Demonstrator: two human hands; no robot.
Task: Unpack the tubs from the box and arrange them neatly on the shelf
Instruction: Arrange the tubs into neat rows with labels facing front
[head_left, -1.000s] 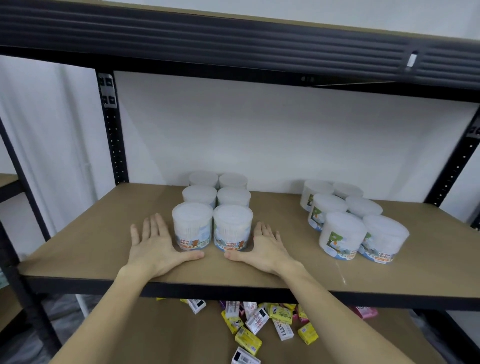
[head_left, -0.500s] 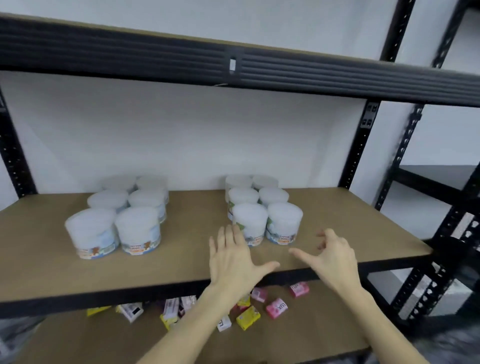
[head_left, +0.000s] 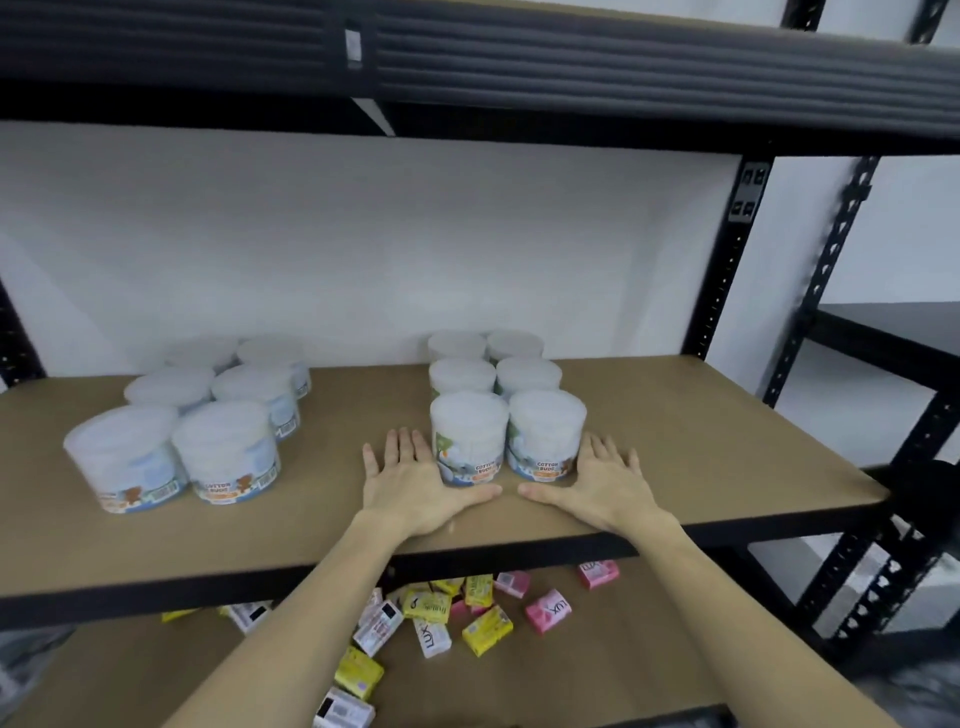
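Observation:
Two blocks of clear cotton-bud tubs with white lids stand on the brown shelf (head_left: 727, 447). The left block (head_left: 208, 431) has bear labels; the right block (head_left: 506, 415) has green-and-white labels, in two columns running back to the wall. My left hand (head_left: 415, 488) lies flat on the shelf against the left side of the right block's front-left tub (head_left: 467, 441). My right hand (head_left: 597, 483) lies flat against the right side of the front-right tub (head_left: 545, 436). Both thumbs point inward in front of the tubs. The box is not in view.
A lower shelf (head_left: 623, 649) holds several scattered soap packs (head_left: 431, 618) in yellow, pink and white. Black metal uprights (head_left: 727, 260) stand at the right, with another rack (head_left: 893, 364) beyond. The upper shelf's dark beam (head_left: 467, 62) hangs overhead.
My view and both hands have shifted from the left block to the right block. The hands, hovering half a second ago, now rest flat on either side of its front tubs.

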